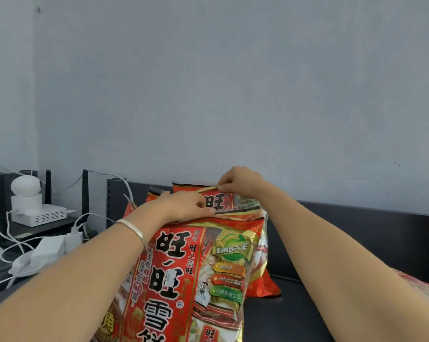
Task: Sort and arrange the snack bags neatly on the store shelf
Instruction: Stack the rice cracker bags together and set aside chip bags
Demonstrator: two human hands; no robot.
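— Bags lean at the back edge of the shelf; right hand pinches the rear bag by its top seam, left hand grips beside.
— Uneven pulling could topple the front bag.

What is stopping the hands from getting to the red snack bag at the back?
Nothing visible. The right hand pinches the back snack bag by its top edge, and the left hand holds it too. The big front bag stands lower, nearer the camera.
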